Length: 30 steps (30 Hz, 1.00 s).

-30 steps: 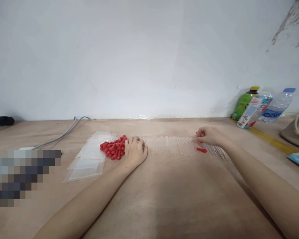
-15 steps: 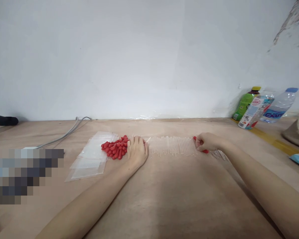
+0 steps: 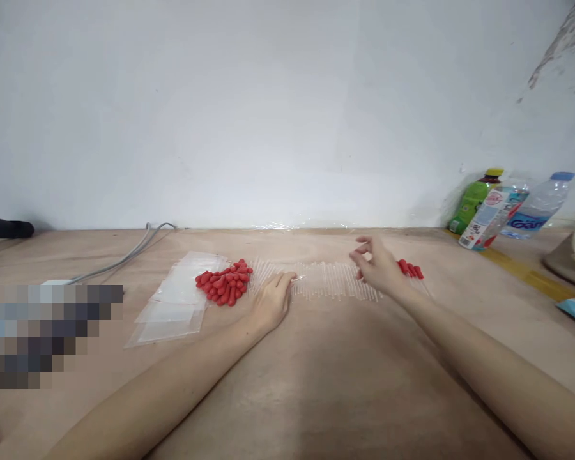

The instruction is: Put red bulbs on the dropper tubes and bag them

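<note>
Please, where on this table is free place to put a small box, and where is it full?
The table is bare between the left hand and right hand, on the near side of the clear tubes; also a strip between tubes and wall. Crowded: the line from the plastic bags through the red caps to the tubes; the bottles far right.

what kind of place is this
Probably a small hand-assembly or packing bench: a bare wooden worktop against a plain white wall, with a pile of red caps, a row of clear tubes and a stack of clear bags laid out on it.
</note>
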{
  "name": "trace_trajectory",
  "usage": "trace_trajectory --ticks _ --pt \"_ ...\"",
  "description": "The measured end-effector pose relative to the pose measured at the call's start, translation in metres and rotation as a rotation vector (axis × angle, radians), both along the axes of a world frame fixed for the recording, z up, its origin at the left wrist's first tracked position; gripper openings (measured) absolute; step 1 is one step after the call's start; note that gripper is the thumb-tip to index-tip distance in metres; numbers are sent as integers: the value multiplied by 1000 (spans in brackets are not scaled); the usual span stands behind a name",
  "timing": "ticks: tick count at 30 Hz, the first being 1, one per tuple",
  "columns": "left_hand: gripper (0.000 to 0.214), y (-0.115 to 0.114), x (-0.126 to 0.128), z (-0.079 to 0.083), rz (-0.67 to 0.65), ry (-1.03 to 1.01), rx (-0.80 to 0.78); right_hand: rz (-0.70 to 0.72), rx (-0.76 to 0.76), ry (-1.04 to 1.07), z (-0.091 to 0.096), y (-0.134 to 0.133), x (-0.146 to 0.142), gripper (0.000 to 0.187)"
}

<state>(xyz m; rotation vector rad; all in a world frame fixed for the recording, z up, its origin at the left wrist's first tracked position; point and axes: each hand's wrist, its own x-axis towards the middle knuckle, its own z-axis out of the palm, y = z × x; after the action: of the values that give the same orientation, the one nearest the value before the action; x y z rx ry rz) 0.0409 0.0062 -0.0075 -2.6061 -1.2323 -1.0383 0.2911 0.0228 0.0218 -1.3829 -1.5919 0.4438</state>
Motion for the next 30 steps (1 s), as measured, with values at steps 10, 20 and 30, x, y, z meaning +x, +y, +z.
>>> trace_trajectory --ticks 10,20,30 --pt "18 1 -3 2 -99 -32 -54 287 356 -246 -39 -24 -43 14" --pt "22 1 -2 0 -172 11 -55 390 349 -253 -35 -27 -51 16" --pt "31 4 -4 -3 -266 -9 -15 417 374 -238 -34 -28 -53 17"
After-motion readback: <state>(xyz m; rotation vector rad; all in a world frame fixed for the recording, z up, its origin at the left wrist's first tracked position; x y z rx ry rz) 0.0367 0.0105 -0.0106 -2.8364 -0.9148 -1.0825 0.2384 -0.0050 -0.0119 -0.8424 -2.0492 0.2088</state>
